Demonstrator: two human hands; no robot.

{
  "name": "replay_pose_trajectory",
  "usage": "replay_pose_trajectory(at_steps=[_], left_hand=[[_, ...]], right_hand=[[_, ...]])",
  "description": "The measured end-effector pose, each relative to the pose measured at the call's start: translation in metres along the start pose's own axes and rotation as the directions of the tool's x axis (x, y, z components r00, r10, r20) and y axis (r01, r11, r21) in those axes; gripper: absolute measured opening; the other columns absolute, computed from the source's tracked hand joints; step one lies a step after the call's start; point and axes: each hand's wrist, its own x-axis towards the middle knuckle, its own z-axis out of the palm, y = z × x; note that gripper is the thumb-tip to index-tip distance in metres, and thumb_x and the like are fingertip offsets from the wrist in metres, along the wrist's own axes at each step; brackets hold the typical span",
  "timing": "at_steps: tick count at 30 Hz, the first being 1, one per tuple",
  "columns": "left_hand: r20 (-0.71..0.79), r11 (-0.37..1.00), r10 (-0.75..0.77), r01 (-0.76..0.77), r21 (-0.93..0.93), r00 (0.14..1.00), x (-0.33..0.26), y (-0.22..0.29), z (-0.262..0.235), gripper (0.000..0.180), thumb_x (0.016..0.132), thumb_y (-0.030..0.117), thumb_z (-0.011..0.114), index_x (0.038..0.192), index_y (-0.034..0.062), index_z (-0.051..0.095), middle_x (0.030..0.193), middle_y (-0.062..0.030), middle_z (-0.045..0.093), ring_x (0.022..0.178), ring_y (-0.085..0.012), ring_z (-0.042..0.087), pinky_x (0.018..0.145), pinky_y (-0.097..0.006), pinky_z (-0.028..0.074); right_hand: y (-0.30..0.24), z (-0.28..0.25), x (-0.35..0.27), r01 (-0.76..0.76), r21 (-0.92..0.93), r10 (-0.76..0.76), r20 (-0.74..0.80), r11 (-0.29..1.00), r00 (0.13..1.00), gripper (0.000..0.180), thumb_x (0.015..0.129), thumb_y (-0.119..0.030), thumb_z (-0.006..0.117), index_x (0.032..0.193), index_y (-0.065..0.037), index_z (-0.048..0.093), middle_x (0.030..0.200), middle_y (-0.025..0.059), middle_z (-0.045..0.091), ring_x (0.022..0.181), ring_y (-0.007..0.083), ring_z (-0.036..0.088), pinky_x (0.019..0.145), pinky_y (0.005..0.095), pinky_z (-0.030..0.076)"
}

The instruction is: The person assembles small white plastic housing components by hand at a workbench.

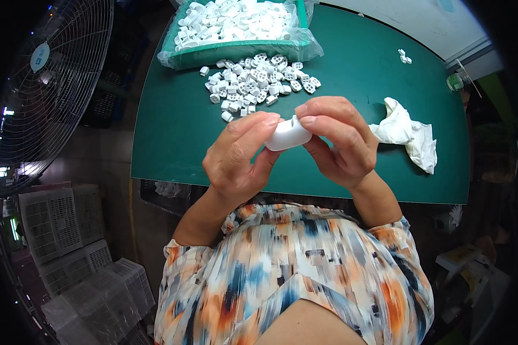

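Observation:
Between both hands, above the green table, I hold a smooth white plastic housing [289,135] with rounded corners. My left hand [240,150] pinches its left end between thumb and fingers. The fingers of my right hand [344,138] close on its right end, and its upper edge shows a small notch or gap near the fingertips. Just beyond my hands lies a loose heap of small white plastic parts [253,80], several with square openings.
A green tray [236,50] lined with clear plastic stands behind the heap, full of white parts. A crumpled white cloth [406,129] lies right on the green table [351,63]. A large fan [63,86] stands left, above stacked plastic crates [63,224]. A small jar [457,81] sits at the right edge.

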Motion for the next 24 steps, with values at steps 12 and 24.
replay_pose_trajectory(at_steps=[12, 24], left_hand=[[0.051, 0.866, 0.478, -0.48, 0.144, 0.877, 0.021, -0.009, -0.002, 0.018, 0.07, -0.007, 0.066, 0.085, -0.0047, 0.056, 0.088, -0.0228, 0.062, 0.068, -0.0272, 0.067, 0.053, -0.032, 0.057], [0.003, 0.973, 0.113, -0.112, 0.201, 0.994, 0.02, -0.016, 0.013, 0.022, 0.074, -0.005, 0.065, 0.094, 0.0009, 0.057, 0.084, -0.0158, 0.065, 0.065, -0.0266, 0.065, 0.051, -0.03, 0.051]], right_hand=[[0.004, -0.006, 0.0, 0.262, -0.157, -0.26, 0.036, 0.952, 0.965, 0.028, 0.068, 0.0, 0.065, 0.095, 0.005, 0.062, 0.084, 0.0176, 0.063, 0.068, 0.026, 0.065, 0.056, 0.0325, 0.055], [0.009, 0.001, 0.004, 0.005, -0.3, 0.018, 0.074, 0.954, 0.997, 0.025, 0.067, 0.006, 0.062, 0.092, 0.004, 0.059, 0.083, 0.0157, 0.063, 0.068, 0.0282, 0.064, 0.055, 0.0332, 0.053]])
